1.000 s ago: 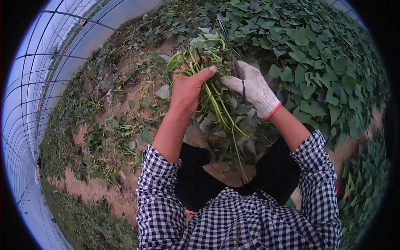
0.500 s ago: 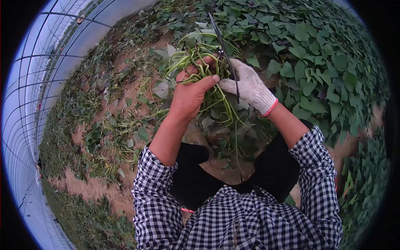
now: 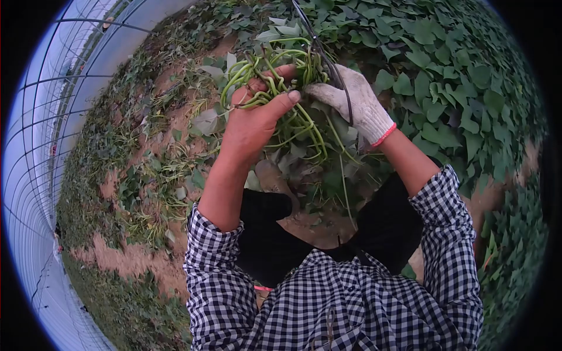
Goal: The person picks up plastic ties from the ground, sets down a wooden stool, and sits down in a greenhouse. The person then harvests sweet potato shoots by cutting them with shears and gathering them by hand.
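Note:
A bundle of green vine stems (image 3: 304, 123), bent over and tangled, is in my left hand (image 3: 252, 120). This hand is bare, with its fingers wrapped round the stems and its thumb pressed on top. On the bundle's right side is my right hand (image 3: 360, 105), in a white knitted glove with a pink cuff. Its fingers are closed on a long thin black strip (image 3: 323, 54), which runs up past the bundle and down over the glove. Some gloved fingertips are hidden behind the stems and strip. Pale leaves (image 3: 206, 121) hang beside the bundle.
Dense leafy vines (image 3: 439, 88) cover the ground on the right. Cut stems and scattered leaves (image 3: 152, 196) lie over brown soil (image 3: 137, 263) on the left. Beyond stands a greenhouse wall of plastic film and metal bars (image 3: 41, 146). My bent legs (image 3: 389, 231) are below the hands.
My left hand and the bundle have shifted a little left. My gloved hand has moved slightly right, and the black strip now reaches higher, towards the top edge.

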Demonstrator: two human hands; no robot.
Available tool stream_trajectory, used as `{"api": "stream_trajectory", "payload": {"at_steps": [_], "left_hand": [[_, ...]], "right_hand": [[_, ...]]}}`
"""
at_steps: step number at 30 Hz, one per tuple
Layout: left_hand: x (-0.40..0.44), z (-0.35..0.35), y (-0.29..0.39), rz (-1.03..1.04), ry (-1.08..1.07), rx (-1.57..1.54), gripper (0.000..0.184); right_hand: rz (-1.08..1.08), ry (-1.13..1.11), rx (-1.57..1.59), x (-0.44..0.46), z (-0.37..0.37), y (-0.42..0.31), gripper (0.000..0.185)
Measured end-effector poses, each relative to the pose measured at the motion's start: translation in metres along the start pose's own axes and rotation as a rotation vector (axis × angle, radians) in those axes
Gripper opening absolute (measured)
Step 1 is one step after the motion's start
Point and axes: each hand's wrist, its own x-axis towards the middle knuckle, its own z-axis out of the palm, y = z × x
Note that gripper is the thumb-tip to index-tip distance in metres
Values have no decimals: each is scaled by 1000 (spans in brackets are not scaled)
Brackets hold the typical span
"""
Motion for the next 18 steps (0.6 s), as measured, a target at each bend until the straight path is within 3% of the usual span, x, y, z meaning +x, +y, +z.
{"api": "stream_trajectory", "payload": {"at_steps": [7, 10, 18], "left_hand": [[0, 15, -27, -12, 13, 69, 50], [3, 23, -39, 100, -31, 55, 54], [5, 23, -46, 222, -11, 425, 62]], "right_hand": [[-9, -28, -26, -3, 0, 1, 47], [14, -3, 112, -4, 1, -4, 45], [217, -194, 277, -11, -10, -25, 40]]}}
